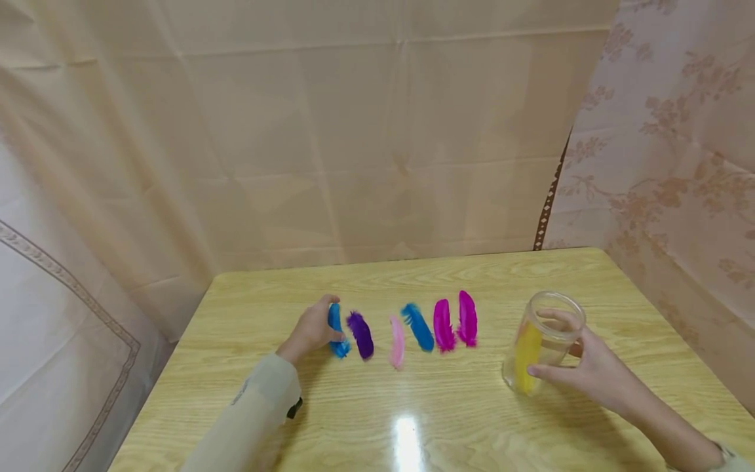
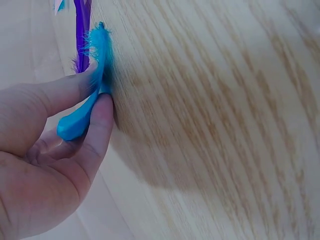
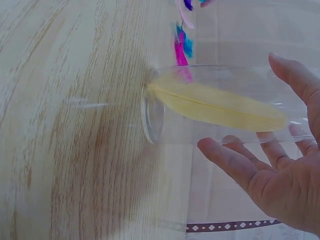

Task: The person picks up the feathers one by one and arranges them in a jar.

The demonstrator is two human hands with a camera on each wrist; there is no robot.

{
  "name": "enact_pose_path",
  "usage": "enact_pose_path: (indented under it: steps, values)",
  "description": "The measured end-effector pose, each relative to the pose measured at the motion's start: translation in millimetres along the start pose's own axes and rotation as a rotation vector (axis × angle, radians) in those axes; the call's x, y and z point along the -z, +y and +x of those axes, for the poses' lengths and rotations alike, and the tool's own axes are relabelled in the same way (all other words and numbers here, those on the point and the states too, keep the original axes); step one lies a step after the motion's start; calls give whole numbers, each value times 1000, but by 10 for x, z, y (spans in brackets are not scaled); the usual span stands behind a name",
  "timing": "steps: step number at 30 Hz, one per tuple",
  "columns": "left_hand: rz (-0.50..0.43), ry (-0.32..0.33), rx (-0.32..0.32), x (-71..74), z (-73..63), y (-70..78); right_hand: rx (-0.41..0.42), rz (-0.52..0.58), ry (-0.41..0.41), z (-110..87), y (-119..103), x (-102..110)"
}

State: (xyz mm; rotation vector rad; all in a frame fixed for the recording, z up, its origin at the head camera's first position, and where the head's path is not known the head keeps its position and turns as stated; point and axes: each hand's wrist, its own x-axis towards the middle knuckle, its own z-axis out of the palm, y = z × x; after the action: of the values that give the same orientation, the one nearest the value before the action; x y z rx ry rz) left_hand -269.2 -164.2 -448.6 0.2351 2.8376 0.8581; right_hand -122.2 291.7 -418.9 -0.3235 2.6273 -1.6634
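One pale wood-grain table (image 1: 472, 419) bears one clear, round jar (image 1: 551, 355); my right fingers (image 3: 230, 162) curve wide around it, one yellow feather (image 1: 527, 354) inside. On the wood lie two magenta feathers (image 1: 468, 319), two blue feathers (image 1: 418, 328), one purple feather (image 1: 361, 335), one pink feather (image 1: 397, 342). My left fingers (image 2: 65, 95), nearly together, pinch the leftmost blue feather (image 1: 335, 321).

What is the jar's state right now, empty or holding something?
Not empty: the clear jar holds a yellow feather, which shows through its wall in both the head and right wrist views.
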Motion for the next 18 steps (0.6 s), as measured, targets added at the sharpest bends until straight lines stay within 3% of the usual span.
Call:
enact_pose_path:
  steps: [18]
  values:
    - [-42, 65, -12, -43, -45, -30, -21, -52, 14, 4, 2, 12]
